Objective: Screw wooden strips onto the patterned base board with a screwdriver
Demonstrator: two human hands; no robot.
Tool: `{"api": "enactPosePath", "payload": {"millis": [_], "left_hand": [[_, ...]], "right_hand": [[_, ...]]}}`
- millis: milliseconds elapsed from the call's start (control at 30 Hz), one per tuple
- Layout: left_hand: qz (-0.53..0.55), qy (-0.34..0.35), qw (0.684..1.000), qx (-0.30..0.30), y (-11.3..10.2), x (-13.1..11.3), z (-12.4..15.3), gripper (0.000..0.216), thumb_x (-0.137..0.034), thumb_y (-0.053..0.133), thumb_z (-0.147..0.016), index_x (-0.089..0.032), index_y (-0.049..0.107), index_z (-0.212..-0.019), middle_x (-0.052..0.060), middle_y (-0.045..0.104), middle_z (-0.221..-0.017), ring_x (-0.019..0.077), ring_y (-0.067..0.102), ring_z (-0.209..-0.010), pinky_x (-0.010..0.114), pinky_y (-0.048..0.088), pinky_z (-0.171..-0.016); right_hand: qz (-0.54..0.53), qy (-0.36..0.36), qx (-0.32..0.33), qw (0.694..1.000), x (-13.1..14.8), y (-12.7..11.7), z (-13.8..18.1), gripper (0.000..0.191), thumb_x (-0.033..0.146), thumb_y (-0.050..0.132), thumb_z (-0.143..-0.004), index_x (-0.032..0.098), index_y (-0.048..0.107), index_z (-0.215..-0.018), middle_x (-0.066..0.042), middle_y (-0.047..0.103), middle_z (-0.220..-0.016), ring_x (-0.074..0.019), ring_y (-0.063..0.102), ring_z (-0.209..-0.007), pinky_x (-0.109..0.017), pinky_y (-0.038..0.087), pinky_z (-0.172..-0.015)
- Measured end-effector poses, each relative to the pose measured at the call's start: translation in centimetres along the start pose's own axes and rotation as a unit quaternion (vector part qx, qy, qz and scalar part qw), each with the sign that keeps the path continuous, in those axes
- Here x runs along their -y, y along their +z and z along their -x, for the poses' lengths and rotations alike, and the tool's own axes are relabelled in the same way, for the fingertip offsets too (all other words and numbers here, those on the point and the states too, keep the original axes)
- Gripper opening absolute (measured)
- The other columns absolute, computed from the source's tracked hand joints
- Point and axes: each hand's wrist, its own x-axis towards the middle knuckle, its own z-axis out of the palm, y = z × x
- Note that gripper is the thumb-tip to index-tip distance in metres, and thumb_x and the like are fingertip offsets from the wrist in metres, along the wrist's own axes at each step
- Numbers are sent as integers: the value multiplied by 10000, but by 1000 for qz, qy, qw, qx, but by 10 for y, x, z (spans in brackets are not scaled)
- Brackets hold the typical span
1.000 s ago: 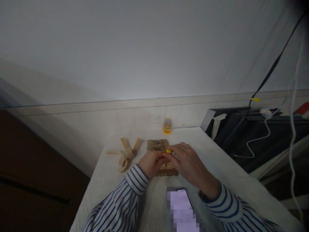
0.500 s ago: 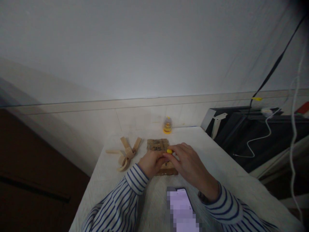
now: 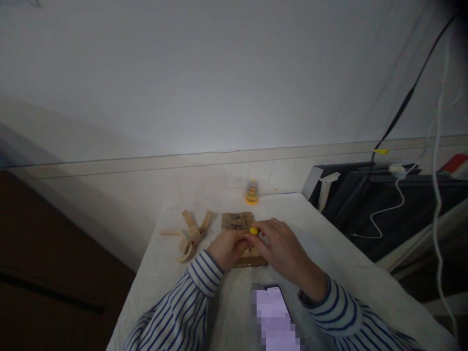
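Observation:
My right hand point(image 3: 283, 246) pinches a small yellow screwdriver point(image 3: 253, 230) between thumb and fingers; only its rounded yellow handle shows. My left hand point(image 3: 227, 245) is closed right beside it, its fingertips meeting those of the right. What the left fingers hold is hidden. Under both hands lies a light brown wooden piece point(image 3: 252, 262), largely covered by them. Just behind is a crumpled brown paper packet point(image 3: 237, 221) with dark print. Farther back stands a yellow-based screwdriver bit case point(image 3: 252, 193) with a clear cover.
Pale wooden strips point(image 3: 192, 236), joined and curled, lie to the left on the white-covered table point(image 3: 161, 292). A phone point(image 3: 276, 312) with a lit screen rests near the front. Dark panels point(image 3: 351, 204) and a white cable point(image 3: 437, 214) stand off the table's right side.
The view has shifted slightly. Both hands keep nearly the same place over the wooden piece, and the yellow handle looks slightly tilted compared with before.

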Motion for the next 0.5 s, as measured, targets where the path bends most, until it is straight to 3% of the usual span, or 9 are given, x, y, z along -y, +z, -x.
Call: {"api": "enactPosePath", "payload": {"millis": [333, 500], "left_hand": [[-27, -14, 999, -8, -3, -7, 2, 221, -284, 508, -808, -139, 670, -851, 11, 624, -653, 122, 524, -580, 203, 362, -542], [-26, -12, 999, -16, -15, -15, 6, 308, -321, 559, -780, -191, 631, -1050, 4, 629, -702, 125, 524, -606, 203, 379, -564]], "right_hand": [[9, -12, 7, 1000, 6, -9, -3, 210, 277, 518, -844, 146, 600, -985, -76, 667, -868, -227, 578, -816, -373, 445, -731], [-18, -7, -33, 999, 4, -27, -5, 189, 251, 524, -836, 153, 600, -979, -76, 667, -864, -217, 588, -798, -367, 462, -726]]}}
